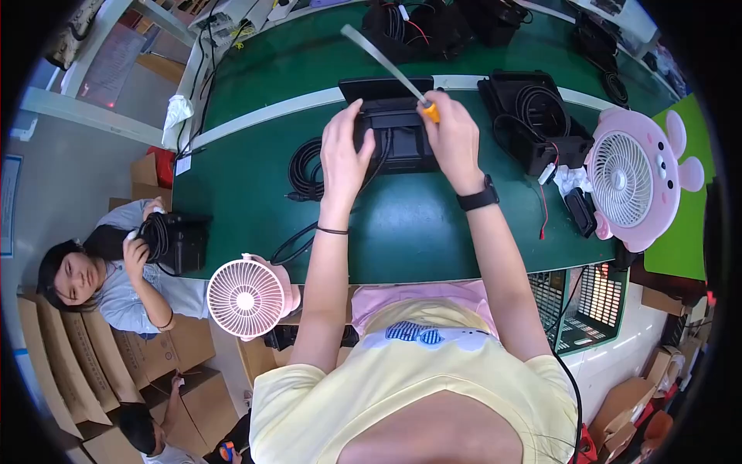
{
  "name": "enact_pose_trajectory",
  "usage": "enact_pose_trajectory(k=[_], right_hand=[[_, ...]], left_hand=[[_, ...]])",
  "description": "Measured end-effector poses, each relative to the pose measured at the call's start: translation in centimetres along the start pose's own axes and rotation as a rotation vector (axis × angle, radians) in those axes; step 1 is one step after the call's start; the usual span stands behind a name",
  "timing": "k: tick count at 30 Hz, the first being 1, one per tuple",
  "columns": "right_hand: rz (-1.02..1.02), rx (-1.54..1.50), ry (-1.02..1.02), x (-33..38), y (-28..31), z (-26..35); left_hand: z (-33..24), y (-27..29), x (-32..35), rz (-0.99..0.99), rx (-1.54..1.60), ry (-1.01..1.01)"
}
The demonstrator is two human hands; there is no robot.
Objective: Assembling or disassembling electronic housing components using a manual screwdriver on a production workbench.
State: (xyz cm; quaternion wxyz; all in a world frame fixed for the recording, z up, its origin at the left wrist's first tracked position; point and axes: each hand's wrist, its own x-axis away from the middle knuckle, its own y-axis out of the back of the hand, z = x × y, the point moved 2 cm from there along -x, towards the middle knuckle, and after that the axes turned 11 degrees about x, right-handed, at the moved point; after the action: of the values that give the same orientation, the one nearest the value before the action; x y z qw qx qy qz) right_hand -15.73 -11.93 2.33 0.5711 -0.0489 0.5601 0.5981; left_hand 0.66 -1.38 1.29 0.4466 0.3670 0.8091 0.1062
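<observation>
My right hand (452, 138) is closed around a long, pale, thin-shafted tool with an orange handle (430, 112), its shaft slanting up to the left. Below it on the green bench sits a black plastic box (406, 145) with its lid (386, 87) raised at the back. At the box's left edge my left hand (345, 155) grips with thumb and forefinger; its other fingers are partly hidden. A coil of black cable (303, 166) lies just left of this hand, and a loop of cable runs under my forearm.
Another open black box (533, 124) with coiled cable stands to the right, near a pink fan (630, 179). A smaller pink fan (246, 300) is at the near left edge. On the left, a co-worker (116, 263) handles a black cable by a box. Green crates (591, 309) stand below right.
</observation>
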Motion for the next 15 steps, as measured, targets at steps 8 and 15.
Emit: enact_pose_trajectory(k=[8,15], right_hand=[[0.194,0.254,0.160,4.1,2.8,1.9],[0.264,0.152,0.167,6.1,1.9,1.3]], left_hand=[[-0.2,-0.6,1.5,-0.011,-0.115,-0.120],[0.1,-0.6,3.2,0.037,-0.258,-0.097]])
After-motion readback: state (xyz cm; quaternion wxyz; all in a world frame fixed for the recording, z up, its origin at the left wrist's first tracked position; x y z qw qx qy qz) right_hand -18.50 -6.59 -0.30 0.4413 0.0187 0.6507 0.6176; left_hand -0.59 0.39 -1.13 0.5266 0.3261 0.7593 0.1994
